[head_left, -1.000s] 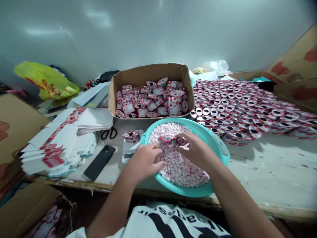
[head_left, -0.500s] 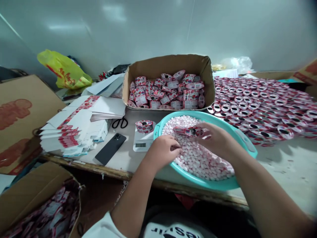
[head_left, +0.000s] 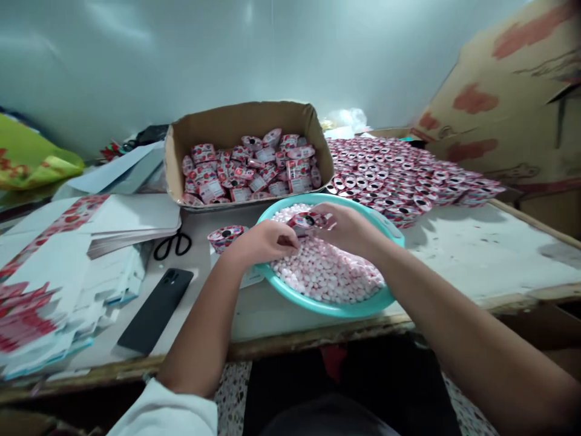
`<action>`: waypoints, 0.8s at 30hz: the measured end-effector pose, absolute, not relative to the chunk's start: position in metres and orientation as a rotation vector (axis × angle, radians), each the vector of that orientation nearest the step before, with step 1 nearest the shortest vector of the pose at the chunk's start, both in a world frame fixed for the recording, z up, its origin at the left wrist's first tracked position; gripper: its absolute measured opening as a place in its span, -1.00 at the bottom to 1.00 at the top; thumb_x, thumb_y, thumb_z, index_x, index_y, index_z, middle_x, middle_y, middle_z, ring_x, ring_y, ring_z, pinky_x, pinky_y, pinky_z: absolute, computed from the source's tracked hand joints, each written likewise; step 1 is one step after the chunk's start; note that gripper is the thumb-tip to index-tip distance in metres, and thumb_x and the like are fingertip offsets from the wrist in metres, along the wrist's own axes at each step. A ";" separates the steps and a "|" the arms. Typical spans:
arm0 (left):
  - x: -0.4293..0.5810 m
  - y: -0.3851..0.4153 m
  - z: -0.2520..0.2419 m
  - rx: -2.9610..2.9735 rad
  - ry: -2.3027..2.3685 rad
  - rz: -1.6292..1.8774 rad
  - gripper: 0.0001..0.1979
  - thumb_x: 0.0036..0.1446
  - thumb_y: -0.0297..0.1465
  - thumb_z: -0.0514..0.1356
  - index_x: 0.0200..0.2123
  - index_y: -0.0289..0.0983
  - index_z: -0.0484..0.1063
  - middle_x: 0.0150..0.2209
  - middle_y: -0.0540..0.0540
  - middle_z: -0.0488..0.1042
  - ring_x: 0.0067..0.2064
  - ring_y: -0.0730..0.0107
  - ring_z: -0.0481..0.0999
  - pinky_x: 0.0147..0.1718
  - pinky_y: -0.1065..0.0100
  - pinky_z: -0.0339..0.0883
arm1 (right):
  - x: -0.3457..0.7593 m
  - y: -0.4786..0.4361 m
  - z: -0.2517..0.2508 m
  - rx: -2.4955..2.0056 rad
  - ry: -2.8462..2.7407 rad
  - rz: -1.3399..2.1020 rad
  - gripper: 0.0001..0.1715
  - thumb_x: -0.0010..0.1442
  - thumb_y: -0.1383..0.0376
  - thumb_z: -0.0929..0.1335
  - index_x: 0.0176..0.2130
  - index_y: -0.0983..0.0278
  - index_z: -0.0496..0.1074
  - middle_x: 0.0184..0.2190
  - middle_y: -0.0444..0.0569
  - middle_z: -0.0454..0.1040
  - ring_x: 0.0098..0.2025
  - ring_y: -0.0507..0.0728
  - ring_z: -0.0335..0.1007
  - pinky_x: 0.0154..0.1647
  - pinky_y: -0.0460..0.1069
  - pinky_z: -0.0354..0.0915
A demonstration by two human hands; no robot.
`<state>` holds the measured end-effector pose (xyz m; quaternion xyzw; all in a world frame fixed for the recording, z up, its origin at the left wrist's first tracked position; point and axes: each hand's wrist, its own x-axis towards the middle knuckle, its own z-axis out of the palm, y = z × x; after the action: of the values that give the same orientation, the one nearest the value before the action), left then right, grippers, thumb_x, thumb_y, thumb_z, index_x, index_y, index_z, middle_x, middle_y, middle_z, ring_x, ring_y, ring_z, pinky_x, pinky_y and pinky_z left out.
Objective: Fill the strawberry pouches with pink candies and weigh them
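My right hand (head_left: 347, 229) is closed around one end of a small red-and-pink printed packet (head_left: 300, 221), which has a dark oval opening on top. It hovers over a turquoise basin (head_left: 338, 310) full of small pinkish-white candies (head_left: 324, 269). My left hand (head_left: 269, 242) is at the basin's left side, just left of the packet and low over the candies. Its fingers are curled together, and what they hold, if anything, is hidden. Beside my left hand, a similar packet (head_left: 224, 236) rests on a white digital scale (head_left: 252, 278), partly covered by my wrist and forearm.
Behind the basin stands a cardboard box (head_left: 249, 115) of filled packets. Many upright open packets (head_left: 390, 172) crowd the right side. To the left lie black scissors (head_left: 172, 244), a dark phone (head_left: 157, 312) and stacked white cartons (head_left: 131, 221). The table's wooden edge (head_left: 254, 349) runs in front.
The view has swung right, so things appear farther left and more of the right-hand cardboard shows. Both hands are closer together now, the left beside the packet in my right hand.
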<state>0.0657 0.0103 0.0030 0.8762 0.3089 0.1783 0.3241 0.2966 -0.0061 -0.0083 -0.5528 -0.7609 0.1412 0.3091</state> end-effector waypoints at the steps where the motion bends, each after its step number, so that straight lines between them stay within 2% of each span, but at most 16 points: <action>1: 0.064 0.011 0.001 2.291 0.842 0.524 -0.87 0.09 -0.43 0.25 -0.31 -0.27 0.62 -0.36 -0.05 0.63 -0.32 0.37 0.55 -0.33 0.42 0.34 | 0.292 -0.003 0.000 -1.494 -2.065 0.326 -0.63 0.11 0.17 0.41 -0.08 0.24 0.50 -0.24 -0.03 0.58 -0.31 0.11 0.44 -0.33 -0.04 0.28; 3: 0.060 0.010 -0.003 2.296 0.888 0.634 -0.85 0.13 -0.39 0.23 -0.29 -0.25 0.62 -0.33 -0.05 0.63 -0.30 0.36 0.55 -0.29 0.40 0.36 | 0.280 0.008 0.019 -1.556 -2.229 0.236 -0.66 0.09 0.20 0.42 -0.11 0.23 0.51 -0.24 -0.04 0.59 -0.29 0.11 0.43 -0.36 -0.05 0.22; 5: 0.055 0.007 -0.003 2.319 0.927 0.744 -0.84 0.15 -0.36 0.23 -0.29 -0.24 0.62 -0.31 -0.05 0.63 -0.28 0.36 0.55 -0.25 0.39 0.37 | 0.266 0.022 0.039 -1.595 -2.481 0.241 -0.74 0.06 0.19 0.44 -0.23 0.25 0.53 -0.34 -0.07 0.57 -0.37 0.09 0.39 -0.43 -0.05 0.14; 9: 0.033 0.007 0.008 2.348 1.215 0.904 -0.82 0.14 -0.31 0.25 -0.25 -0.23 0.62 -0.30 -0.04 0.63 -0.33 0.36 0.53 -0.34 0.40 0.33 | 0.238 0.045 0.056 -1.623 -2.820 0.337 -0.80 -0.04 0.27 0.48 -0.32 0.26 0.53 -0.46 -0.09 0.53 -0.49 0.06 0.32 -0.51 -0.03 0.07; 11: 0.018 0.010 0.014 2.379 1.504 0.930 -0.82 0.12 -0.29 0.27 -0.26 -0.21 0.62 -0.30 -0.05 0.64 -0.35 0.33 0.52 -0.37 0.38 0.30 | 0.230 0.048 0.050 -1.587 -2.797 0.312 -0.77 -0.04 0.26 0.48 -0.30 0.26 0.52 -0.44 -0.08 0.53 -0.49 0.07 0.33 -0.51 -0.04 0.07; 15: -0.008 0.015 0.018 2.358 1.930 0.871 -0.86 0.10 -0.25 0.30 -0.36 -0.16 0.62 -0.38 -0.02 0.62 -0.40 0.30 0.48 -0.42 0.35 0.21 | 0.228 0.048 0.028 -1.502 -2.667 0.221 -0.68 0.03 0.08 0.45 -0.29 0.24 0.48 -0.39 -0.02 0.53 -0.44 0.11 0.35 -0.50 -0.01 0.05; 24: -0.044 0.028 0.008 2.143 2.028 0.660 -0.76 0.06 -0.13 0.29 -0.42 -0.15 0.63 -0.51 -0.02 0.57 -0.47 0.31 0.45 -0.49 0.35 0.16 | 0.233 0.049 0.025 -1.453 -2.608 0.256 -0.63 0.13 -0.01 0.40 -0.26 0.23 0.45 -0.35 0.00 0.54 -0.41 0.10 0.33 -0.47 -0.03 -0.02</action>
<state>-0.0437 0.0284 0.0078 0.7076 0.6696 0.2180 0.0591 0.2328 0.0485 0.0248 -0.4836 -0.8681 0.0853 0.0724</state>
